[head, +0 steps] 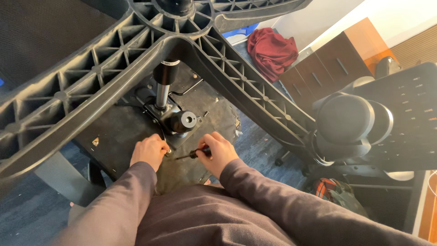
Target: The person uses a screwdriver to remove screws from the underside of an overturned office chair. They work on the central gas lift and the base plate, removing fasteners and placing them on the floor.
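I have an office chair upside down in front of me, its seat underside [118, 132] facing up and the ribbed plastic base [91, 77] arching over the work. My right hand [217, 152] is closed around a small screwdriver [195, 155], its thin tip pointing left toward the spot where my left hand [149, 151] rests, curled, fingertips pinched at something small on the seat bottom (a screw, I think, but it is too tiny to tell). Just beyond my knuckles sits the black metal mechanism [175, 119] with the gas cylinder [163, 84] rising from it.

I judge the screwdriver light and stiff, best gripped at the handle as it is now; a small screw would be slippery and easily dropped. The chair itself looks heavy and rigid, unlikely to shift.

Room is tight: the base legs overhang above, and a caster wheel [350, 125] crowds the right. The open side is toward me, over my lap.
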